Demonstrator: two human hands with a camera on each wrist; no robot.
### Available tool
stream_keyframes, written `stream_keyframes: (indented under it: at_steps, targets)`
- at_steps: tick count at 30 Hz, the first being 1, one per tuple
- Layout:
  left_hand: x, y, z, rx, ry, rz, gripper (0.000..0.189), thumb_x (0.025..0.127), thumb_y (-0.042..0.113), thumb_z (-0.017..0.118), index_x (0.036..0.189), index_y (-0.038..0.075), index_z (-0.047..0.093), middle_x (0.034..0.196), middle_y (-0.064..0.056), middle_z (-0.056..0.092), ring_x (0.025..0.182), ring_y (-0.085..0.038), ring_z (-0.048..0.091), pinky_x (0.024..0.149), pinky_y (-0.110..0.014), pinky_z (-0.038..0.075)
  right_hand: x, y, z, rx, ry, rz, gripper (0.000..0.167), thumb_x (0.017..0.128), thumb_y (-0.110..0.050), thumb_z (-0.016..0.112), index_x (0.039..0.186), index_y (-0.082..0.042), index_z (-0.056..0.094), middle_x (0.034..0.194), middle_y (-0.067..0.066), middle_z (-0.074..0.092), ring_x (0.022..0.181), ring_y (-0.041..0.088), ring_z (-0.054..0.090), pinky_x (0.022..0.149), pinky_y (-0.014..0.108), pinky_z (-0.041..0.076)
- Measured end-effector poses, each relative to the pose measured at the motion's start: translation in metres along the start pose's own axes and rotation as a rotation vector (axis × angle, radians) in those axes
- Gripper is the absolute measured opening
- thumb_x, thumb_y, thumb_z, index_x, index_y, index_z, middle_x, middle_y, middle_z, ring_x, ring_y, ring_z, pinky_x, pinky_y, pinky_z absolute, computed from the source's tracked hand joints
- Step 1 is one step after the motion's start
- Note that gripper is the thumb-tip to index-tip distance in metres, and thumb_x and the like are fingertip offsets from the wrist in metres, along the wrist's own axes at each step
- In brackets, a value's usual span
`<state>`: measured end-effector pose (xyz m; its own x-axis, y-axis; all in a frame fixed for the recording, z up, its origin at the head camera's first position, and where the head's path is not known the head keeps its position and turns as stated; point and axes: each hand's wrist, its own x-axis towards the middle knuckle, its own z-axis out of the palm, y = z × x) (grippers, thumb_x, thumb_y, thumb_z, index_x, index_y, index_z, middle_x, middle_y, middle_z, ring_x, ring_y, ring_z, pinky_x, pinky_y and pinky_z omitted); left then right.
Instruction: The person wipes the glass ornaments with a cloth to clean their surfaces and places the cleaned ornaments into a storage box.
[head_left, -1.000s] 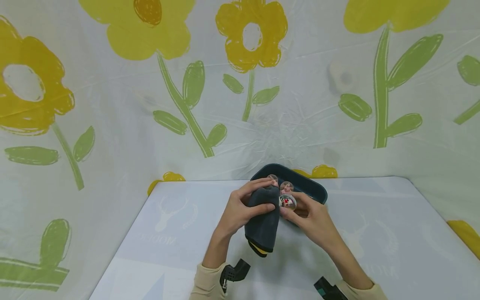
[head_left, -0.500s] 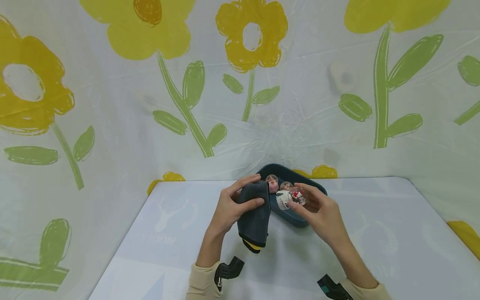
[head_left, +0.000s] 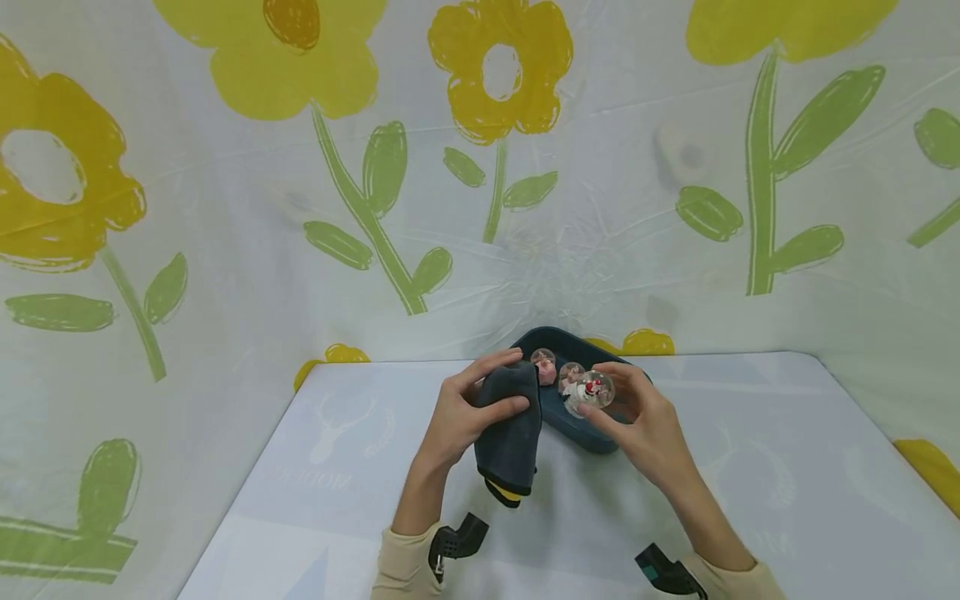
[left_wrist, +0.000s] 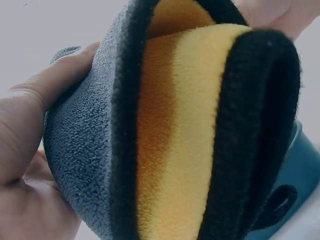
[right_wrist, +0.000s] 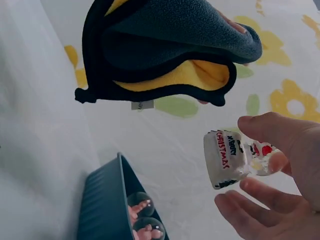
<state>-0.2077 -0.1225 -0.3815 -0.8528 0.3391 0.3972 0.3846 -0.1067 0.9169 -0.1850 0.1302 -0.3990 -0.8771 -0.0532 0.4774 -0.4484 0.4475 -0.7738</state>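
Observation:
My left hand [head_left: 459, 417] grips a folded microfiber cloth [head_left: 508, 429], dark grey-blue outside with black edging. Its yellow inner side shows in the left wrist view, where the cloth [left_wrist: 182, 125] fills most of the picture. Between thumb and fingers, my right hand [head_left: 645, 425] holds a small snow globe [head_left: 592, 389] with a red-and-white figure inside. In the right wrist view the globe's white base [right_wrist: 225, 159] reads "Merry Christmas". A gap separates the globe from the cloth. Two globes with pink figures [head_left: 543, 368] [right_wrist: 150, 230] sit in a dark blue tub [head_left: 577, 429].
The tub stands near the far edge of a white table [head_left: 360, 467], beyond both hands. Behind the table hangs a pale curtain [head_left: 600, 250] printed with yellow flowers. Each wrist wears a black camera [head_left: 459, 535].
A second ago the cloth and the Christmas globe were together. Since then the left hand has drawn the cloth leftward, and the right hand has moved the globe right and turned it.

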Motion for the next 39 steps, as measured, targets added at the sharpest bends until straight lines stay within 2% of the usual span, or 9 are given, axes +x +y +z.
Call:
stream_keyframes:
  at_steps: [3,11,13,16,21,23,27,35,39]
  targets:
    - [0.0,0.0,0.0,-0.006,-0.004,-0.003,0.056,0.084,0.007,0.076,0.137,0.011,0.058,0.142,-0.005,0.054,0.095,-0.02,0.07,0.079,-0.033,0.06,0.001,0.002,0.0,0.021,-0.012,0.0,0.055,0.084,-0.018,0.078,0.133,-0.016,0.054,0.129,0.006,0.061,0.106,0.003,0.062,0.085,0.012,0.053]
    - [0.0,0.001,0.001,-0.012,-0.007,0.0,0.055,0.084,0.007,0.076,0.136,0.014,0.059,0.144,-0.01,0.052,0.096,-0.02,0.07,0.08,-0.032,0.059,0.0,0.006,0.002,0.003,-0.058,-0.023,0.056,0.089,-0.015,0.073,0.14,-0.025,0.052,0.135,0.005,0.059,0.112,0.02,0.062,0.088,0.042,0.057]
    - [0.0,0.001,0.001,-0.011,-0.008,0.001,0.055,0.084,0.007,0.076,0.136,0.014,0.059,0.143,-0.008,0.053,0.096,-0.02,0.07,0.08,-0.032,0.059,0.0,0.006,0.003,-0.006,-0.054,-0.018,0.057,0.089,-0.015,0.072,0.141,-0.026,0.051,0.134,0.004,0.06,0.112,0.019,0.062,0.088,0.04,0.058]
    - [0.0,0.0,0.0,-0.009,-0.011,-0.002,0.056,0.085,0.007,0.076,0.137,0.012,0.058,0.142,-0.006,0.054,0.095,-0.02,0.07,0.079,-0.033,0.06,0.001,0.007,0.003,-0.023,-0.039,-0.004,0.06,0.089,-0.016,0.073,0.143,-0.026,0.048,0.127,0.003,0.062,0.108,0.008,0.061,0.087,0.029,0.057]
    - [0.0,0.0,0.0,-0.011,-0.019,0.0,0.054,0.085,0.007,0.076,0.136,0.013,0.059,0.143,-0.016,0.052,0.095,-0.02,0.07,0.079,-0.033,0.06,0.001,0.01,0.004,-0.02,-0.009,0.0,0.061,0.087,-0.01,0.074,0.14,-0.021,0.048,0.126,0.003,0.062,0.106,-0.003,0.057,0.085,0.013,0.051]
    - [0.001,0.0,0.0,-0.012,-0.022,0.001,0.054,0.085,0.007,0.076,0.136,0.013,0.059,0.143,-0.019,0.051,0.096,-0.02,0.07,0.08,-0.033,0.059,0.002,0.011,0.004,-0.022,0.004,-0.005,0.059,0.087,-0.008,0.074,0.139,-0.021,0.049,0.127,0.003,0.062,0.109,-0.002,0.057,0.085,0.013,0.051]
    - [0.001,0.0,0.0,-0.008,-0.023,-0.002,0.055,0.085,0.008,0.076,0.137,0.012,0.058,0.142,-0.016,0.052,0.096,-0.02,0.07,0.08,-0.032,0.059,0.003,0.015,0.003,-0.019,0.013,0.002,0.055,0.09,-0.01,0.071,0.139,-0.023,0.049,0.127,0.003,0.063,0.109,0.001,0.058,0.085,0.013,0.05]
    - [0.0,-0.001,0.0,0.0,-0.025,-0.002,0.054,0.085,0.008,0.076,0.136,0.015,0.059,0.14,-0.005,0.056,0.095,-0.02,0.07,0.078,-0.033,0.06,0.008,0.025,-0.001,0.112,0.004,0.077,0.057,0.089,-0.013,0.072,0.14,-0.019,0.047,0.108,0.011,0.064,0.09,0.002,0.064,0.075,0.015,0.053]
    - [0.001,-0.001,0.001,0.0,-0.03,-0.006,0.054,0.085,0.008,0.076,0.136,0.014,0.059,0.141,-0.007,0.055,0.096,-0.021,0.07,0.078,-0.033,0.06,0.01,0.032,-0.002,0.123,-0.021,0.093,0.062,0.087,-0.015,0.075,0.141,-0.014,0.044,0.118,0.013,0.06,0.093,0.005,0.065,0.075,0.016,0.054]
